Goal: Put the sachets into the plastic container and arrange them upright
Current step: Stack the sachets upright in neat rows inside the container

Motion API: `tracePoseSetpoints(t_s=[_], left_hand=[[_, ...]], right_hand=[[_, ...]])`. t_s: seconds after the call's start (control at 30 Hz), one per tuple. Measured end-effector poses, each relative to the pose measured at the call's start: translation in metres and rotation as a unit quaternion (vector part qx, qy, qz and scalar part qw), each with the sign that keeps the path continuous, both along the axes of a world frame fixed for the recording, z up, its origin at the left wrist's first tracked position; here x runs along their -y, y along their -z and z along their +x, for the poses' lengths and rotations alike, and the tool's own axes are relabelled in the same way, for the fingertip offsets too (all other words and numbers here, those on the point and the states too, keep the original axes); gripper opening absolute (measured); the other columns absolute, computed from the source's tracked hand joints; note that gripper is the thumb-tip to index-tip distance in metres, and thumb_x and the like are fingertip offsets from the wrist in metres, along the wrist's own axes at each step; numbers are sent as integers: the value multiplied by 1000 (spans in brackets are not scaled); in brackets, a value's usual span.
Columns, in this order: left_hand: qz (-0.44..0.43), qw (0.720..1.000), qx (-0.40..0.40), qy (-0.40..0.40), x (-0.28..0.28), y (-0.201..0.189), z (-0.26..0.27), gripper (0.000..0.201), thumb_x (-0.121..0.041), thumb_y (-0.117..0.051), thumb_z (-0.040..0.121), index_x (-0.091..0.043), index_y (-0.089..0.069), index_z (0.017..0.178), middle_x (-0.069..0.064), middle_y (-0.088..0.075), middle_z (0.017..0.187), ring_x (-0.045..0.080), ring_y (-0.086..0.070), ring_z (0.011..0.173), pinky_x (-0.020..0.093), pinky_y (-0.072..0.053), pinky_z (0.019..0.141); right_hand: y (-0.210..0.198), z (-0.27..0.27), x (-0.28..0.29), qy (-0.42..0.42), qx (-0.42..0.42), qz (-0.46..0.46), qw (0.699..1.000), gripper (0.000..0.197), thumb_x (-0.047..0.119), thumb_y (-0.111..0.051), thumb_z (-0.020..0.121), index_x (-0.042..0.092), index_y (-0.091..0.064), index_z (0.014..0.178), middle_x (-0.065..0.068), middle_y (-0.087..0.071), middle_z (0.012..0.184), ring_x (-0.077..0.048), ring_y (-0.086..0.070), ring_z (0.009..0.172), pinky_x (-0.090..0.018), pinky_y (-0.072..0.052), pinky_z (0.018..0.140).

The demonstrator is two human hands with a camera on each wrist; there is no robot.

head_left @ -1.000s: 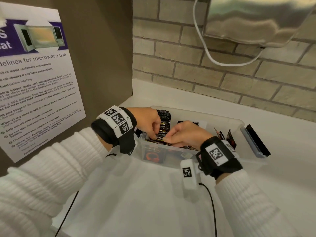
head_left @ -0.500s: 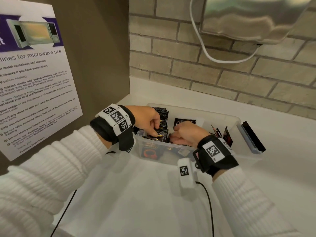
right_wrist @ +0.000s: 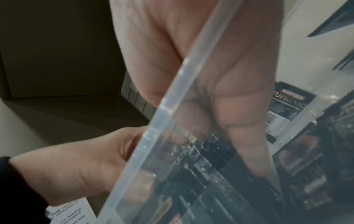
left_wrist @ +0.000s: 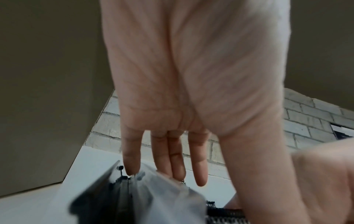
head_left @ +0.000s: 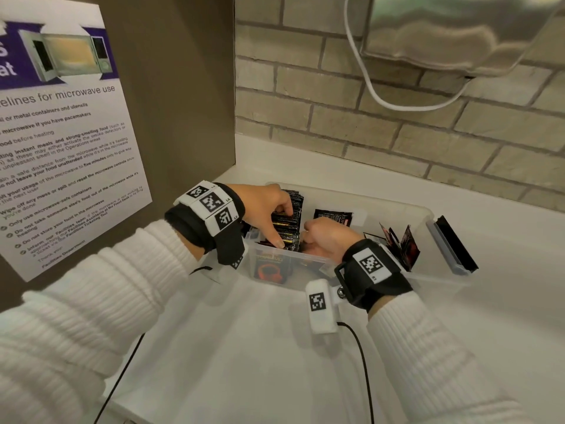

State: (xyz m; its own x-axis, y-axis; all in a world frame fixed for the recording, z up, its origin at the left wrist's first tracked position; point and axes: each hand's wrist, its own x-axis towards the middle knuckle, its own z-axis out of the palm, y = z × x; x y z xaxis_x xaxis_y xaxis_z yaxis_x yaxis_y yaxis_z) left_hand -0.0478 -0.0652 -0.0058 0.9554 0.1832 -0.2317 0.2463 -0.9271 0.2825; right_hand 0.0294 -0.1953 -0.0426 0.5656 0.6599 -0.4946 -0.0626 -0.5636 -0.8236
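Your left hand (head_left: 265,209) reached down into the left end of the plastic container (head_left: 426,213), thumb at the near end of the row of sachets (head_left: 287,221) and fingers over its far end, so it pinched the packed row along its length. In the left wrist view the fingers (left_wrist: 177,157) hung nearly straight, their tips at the row's top edges; how firmly they pressed could not be told.

Your right hand (head_left: 328,240) sat just right of that row, inside the container near the front wall, fingers curled under. In the right wrist view, through the clear wall, those fingers (right_wrist: 241,136) pointed down at the dark packets, but whether they held one could not be told.

The row stood on edge, its line running from the near wall toward the far wall, squarely between your hands. Your left hand was on it; your right was beside its open right face. One flat sachet (head_left: 331,216) lay on the container floor just beyond your right hand, and a few loose sachets (head_left: 400,244) leaned upright towards the right end, well apart from the row.

Judging from that, the flat packet belonged to your right hand: lift it, turn it on edge parallel to the row, and slide it against the face your left hand was bracing. The container sat on the white desk (head_left: 244,347), against the brick wall.
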Motion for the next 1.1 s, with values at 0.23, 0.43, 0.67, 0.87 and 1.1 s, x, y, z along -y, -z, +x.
tracePoseSetpoints(t_s=[0.23, 0.43, 0.67, 0.87, 1.1], left_hand=[[-19, 998, 26, -50, 0, 4, 5, 43, -31, -50, 95, -16, -44, 135, 8, -39, 136, 23, -46, 121, 30, -37, 103], [-24, 984, 90, -155, -3, 22, 4, 39, -20, -34, 100, -15, -41, 138, 16, -31, 143, 32, -30, 132, 37, -24, 110], [-149, 982, 67, -95, 0, 25, -18, 77, -28, -68, 83, -19, -23, 146, 2, -29, 144, 17, -34, 127, 26, -45, 91], [-35, 993, 61, -98, 2, 35, -11, 64, -24, -57, 90, -16, -26, 146, 7, -20, 153, 25, -17, 140, 34, -18, 114], [-35, 987, 80, -133, 6, 35, -7, 55, -33, -46, 96, -15, -29, 145, 7, -23, 151, 28, -20, 137, 35, -19, 113]], right_hand=[[-1, -3, -2, -3, 29, -1, 1000, 21, 1, -34, 95, 4, -55, 98, -16, -54, 93, -27, -56, 89, -39, -51, 82], [0, -4, -2, -4, 16, -8, 1000, 21, 7, -34, 98, 4, -52, 107, -17, -59, 97, -27, -60, 91, -35, -50, 84], [-3, 12, 7, -22, -7, -61, 998, 18, -1, -37, 96, 5, -49, 86, -20, -57, 109, -30, -60, 106, -41, -49, 94], [-7, 12, 7, -55, -92, -30, 994, 22, 9, -33, 99, 3, -48, 115, -9, -61, 72, -14, -61, 46, -28, -51, 55], [-2, 11, 4, -46, -96, -25, 994, 18, 11, -38, 99, 8, -55, 93, -3, -60, 60, -16, -53, 61, -28, -46, 58]])
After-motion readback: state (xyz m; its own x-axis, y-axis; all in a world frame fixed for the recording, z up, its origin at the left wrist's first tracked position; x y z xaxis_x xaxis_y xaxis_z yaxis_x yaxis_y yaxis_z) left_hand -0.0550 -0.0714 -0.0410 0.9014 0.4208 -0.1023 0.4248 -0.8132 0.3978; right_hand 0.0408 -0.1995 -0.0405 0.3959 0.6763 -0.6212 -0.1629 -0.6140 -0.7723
